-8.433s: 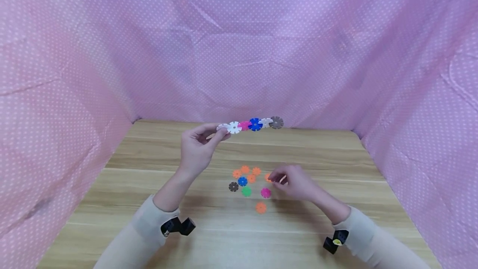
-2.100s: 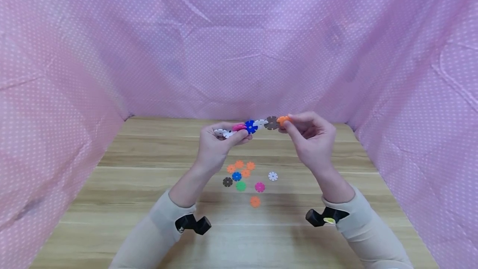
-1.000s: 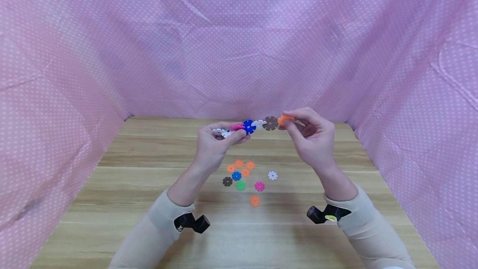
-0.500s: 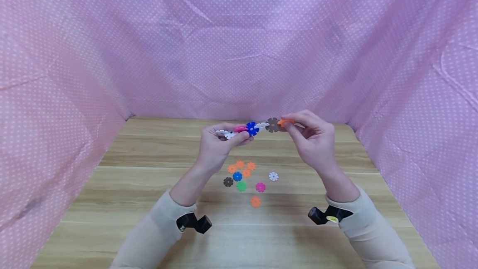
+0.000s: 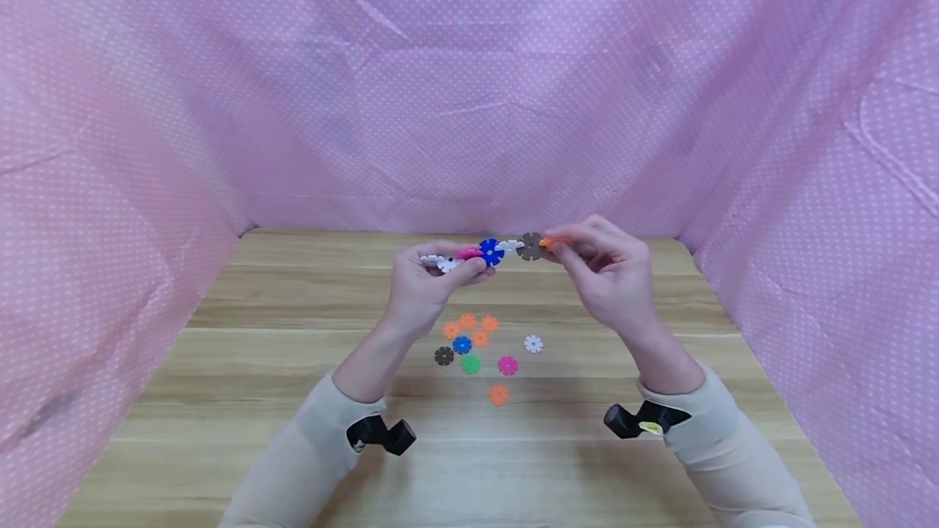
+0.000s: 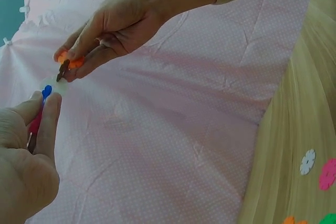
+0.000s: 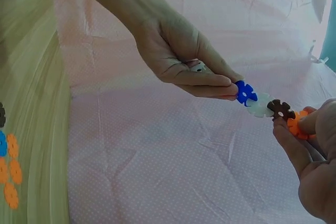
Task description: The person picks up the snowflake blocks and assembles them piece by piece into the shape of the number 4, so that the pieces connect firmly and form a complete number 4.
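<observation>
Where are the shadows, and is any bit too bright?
Head view: soft shadows on the table beside the left sleeve and right sleeve, a pale shine at its near middle; left wrist view: the cloth palest toward the upper left; right wrist view: cloth washed out toward the upper right, and the white piece beside the brown piece nearly fades into it.

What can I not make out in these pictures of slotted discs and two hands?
Head view: the right hand covers much of the orange slotted plastic disc it holds; whether it fully joins the brown slotted plastic disc is too small to tell.
Right wrist view: the left hand hides the pink slotted plastic disc it holds.
Left wrist view: the frame corner cuts off the green slotted plastic disc.
</observation>
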Available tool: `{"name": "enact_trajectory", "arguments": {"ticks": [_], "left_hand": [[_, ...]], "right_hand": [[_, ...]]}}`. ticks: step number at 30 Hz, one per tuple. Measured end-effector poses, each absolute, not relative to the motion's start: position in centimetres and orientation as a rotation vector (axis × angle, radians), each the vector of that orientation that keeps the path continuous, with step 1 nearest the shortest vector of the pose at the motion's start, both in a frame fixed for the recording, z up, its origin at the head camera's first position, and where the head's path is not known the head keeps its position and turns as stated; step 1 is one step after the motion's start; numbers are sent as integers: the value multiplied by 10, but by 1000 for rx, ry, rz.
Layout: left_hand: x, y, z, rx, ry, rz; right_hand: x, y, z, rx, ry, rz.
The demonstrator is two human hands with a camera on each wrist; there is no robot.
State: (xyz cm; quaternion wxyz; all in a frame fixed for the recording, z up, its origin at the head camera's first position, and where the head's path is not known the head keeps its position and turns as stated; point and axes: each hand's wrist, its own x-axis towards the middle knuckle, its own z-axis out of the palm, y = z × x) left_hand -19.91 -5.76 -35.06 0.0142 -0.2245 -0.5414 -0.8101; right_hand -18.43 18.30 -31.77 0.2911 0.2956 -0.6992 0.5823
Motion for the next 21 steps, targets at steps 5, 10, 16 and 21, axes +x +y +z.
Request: {"name": "enact_trajectory", "arguments": {"ticks": [5,10,16,21], "left_hand": [[-202,-54,-351,-672,-1718,-2499],[-201,-49,-353,-624,-1679,-2512],[-198,-57,-356,-704,-1746,-2405],[-196,-74,-355,-631,-1908,-2194]], "right_hand": [[-190,184,-319,800,-1818,1579],[-200,185,-309,844,-1779,1629],[-213,192,-290,869,-1717,1719],[-214,192,-280,848,-1756,1791]]}}
